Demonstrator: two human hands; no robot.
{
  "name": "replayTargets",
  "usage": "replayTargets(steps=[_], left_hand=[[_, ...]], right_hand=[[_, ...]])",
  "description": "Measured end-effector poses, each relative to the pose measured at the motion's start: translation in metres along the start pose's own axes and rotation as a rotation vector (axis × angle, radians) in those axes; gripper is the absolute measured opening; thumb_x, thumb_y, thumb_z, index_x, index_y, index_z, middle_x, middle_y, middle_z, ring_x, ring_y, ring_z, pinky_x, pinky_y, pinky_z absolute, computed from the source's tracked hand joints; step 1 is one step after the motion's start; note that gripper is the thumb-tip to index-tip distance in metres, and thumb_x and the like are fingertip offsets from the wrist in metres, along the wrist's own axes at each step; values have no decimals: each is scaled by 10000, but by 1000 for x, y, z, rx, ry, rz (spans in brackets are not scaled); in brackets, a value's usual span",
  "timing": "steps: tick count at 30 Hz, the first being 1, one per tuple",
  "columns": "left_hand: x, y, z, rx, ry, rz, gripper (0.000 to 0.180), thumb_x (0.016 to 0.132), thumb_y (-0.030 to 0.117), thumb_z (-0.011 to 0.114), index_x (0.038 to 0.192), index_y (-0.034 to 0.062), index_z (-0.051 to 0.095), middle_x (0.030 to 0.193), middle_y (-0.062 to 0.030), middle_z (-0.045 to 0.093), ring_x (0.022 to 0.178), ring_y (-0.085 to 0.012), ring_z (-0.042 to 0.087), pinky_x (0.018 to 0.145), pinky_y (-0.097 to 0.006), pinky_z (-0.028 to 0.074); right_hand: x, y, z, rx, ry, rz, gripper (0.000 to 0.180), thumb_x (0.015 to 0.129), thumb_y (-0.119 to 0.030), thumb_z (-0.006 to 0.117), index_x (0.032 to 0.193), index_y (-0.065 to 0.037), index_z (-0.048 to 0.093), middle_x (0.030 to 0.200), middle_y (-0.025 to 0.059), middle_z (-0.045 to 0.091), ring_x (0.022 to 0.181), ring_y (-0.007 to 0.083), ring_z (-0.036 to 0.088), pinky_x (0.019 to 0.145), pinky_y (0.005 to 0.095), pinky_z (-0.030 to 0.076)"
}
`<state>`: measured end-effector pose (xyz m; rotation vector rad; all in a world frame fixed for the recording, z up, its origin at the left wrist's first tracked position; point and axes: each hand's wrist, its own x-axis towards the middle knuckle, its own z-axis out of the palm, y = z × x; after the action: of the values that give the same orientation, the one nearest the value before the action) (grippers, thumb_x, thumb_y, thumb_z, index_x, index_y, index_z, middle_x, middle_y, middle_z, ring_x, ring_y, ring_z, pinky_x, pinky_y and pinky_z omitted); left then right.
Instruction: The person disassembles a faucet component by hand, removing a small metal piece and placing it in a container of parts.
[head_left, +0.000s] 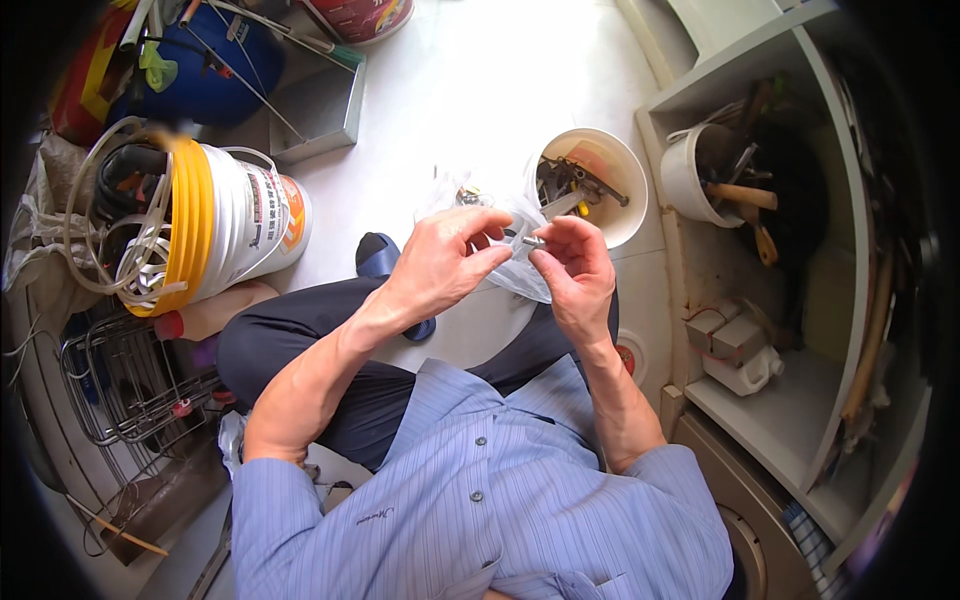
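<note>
Above the floor in front of my lap, my right hand [578,270] pinches a small silvery metal piece [534,241] between thumb and fingers. It is short and looks like a bolt or fitting; its exact kind is too small to make out. Just left of it, my left hand [450,262] is held with thumb and fingers curved apart, nothing visible between them. Beneath and between both hands lies a clear plastic bag [520,275], partly hidden, with small metal bits [468,195] at its far side. Beyond my right hand stands a white bucket [628,228] holding dark metal hardware.
On the left, a white bucket with a yellow rim [185,230] lies tilted, full of hoses, near a wire rack [130,380]. A metal box [310,115] stands behind. A shelf [745,400] on the right holds a small tool bucket [690,180] and a white plastic bottle [745,372].
</note>
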<state>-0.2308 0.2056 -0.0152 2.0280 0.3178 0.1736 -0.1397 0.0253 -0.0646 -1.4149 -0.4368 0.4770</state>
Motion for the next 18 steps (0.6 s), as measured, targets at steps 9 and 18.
replayTargets(steps=[9, 18], left_hand=[[-6, 5, 16, -196, -9, -18, 213, 904, 86, 699, 1100, 12, 735, 920, -121, 751, 829, -173, 722, 741, -301, 565], [-10, 5, 20, -335, 66, -90, 205, 892, 12, 710, 1095, -1, 740, 957, -92, 762, 880, -121, 707, 787, -257, 564]], right_hand=[[-9, -6, 3, -122, -59, -128, 520, 865, 84, 715, 1336, -8, 514, 1078, 106, 708, 930, 150, 694, 859, 282, 562], [-9, -4, 5, -82, -59, -67, 301, 875, 85, 699, 1162, 3, 659, 1042, 89, 710, 922, 141, 698, 840, 270, 563]])
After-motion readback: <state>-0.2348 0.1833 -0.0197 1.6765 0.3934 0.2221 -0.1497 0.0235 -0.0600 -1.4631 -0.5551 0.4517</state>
